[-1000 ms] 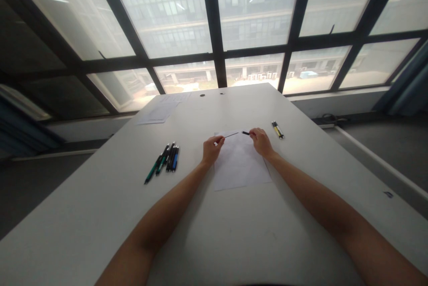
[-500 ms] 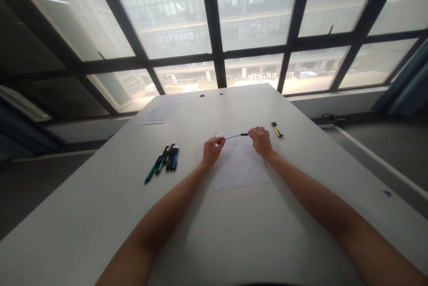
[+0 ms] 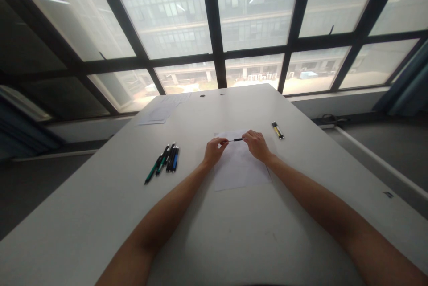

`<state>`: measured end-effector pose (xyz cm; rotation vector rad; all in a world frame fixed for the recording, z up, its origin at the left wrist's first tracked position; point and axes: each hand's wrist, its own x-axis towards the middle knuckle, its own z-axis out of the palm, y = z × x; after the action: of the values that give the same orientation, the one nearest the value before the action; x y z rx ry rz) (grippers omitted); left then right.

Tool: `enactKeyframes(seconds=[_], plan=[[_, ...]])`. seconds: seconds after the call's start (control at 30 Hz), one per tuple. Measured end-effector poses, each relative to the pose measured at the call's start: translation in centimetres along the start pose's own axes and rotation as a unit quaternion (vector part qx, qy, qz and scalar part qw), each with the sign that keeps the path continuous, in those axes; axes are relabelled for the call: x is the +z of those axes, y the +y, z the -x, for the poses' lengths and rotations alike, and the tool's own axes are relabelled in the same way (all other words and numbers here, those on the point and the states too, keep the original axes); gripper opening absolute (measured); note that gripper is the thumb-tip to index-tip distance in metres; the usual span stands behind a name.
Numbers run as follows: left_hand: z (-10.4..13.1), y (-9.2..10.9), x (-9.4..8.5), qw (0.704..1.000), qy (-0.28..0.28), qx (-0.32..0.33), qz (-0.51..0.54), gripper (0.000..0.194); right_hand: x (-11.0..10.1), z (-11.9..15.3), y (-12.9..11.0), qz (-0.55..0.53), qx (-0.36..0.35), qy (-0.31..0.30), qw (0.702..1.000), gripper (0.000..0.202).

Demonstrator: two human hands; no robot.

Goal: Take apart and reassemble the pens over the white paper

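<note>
Above a white sheet of paper (image 3: 240,170), my left hand (image 3: 215,151) pinches a thin dark pen refill (image 3: 231,141). My right hand (image 3: 257,144) grips a black pen barrel (image 3: 238,139), whose end points left. The refill's far end meets the barrel, with only a short length of it showing between barrel and fingers. Fingers hide the rest of both parts. To the left lies a loose group of pens (image 3: 163,159), black, green and blue. Yellow and pale pens (image 3: 277,130) lie to the right of my right hand.
The white table (image 3: 230,237) reaches to the windows. Printed papers (image 3: 157,112) lie at its far left. Two small dark round spots (image 3: 202,96) show near the back edge. A small dark mark (image 3: 388,194) is at the right side.
My right hand has moved left and slightly nearer, bringing the barrel towards my left hand. Less of the refill shows between them. The pens on the table have not moved.
</note>
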<state>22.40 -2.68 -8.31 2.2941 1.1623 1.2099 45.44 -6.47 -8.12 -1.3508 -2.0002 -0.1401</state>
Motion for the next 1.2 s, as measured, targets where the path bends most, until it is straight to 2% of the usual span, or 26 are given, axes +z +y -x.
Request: enactKeyframes(seconds=[0.37,1.2], plan=[[0.1,0.93,-0.45,1.0,-0.004,0.006,0.002,0.012,0.02,0.0,-0.42,-0.038,-0.019,-0.028,0.999,0.015],[0.08,0.03,-0.11,0.999,-0.013,0.005,0.035,0.017,0.07,0.19,-0.5,-0.144,-0.03,-0.047,0.988,0.015]])
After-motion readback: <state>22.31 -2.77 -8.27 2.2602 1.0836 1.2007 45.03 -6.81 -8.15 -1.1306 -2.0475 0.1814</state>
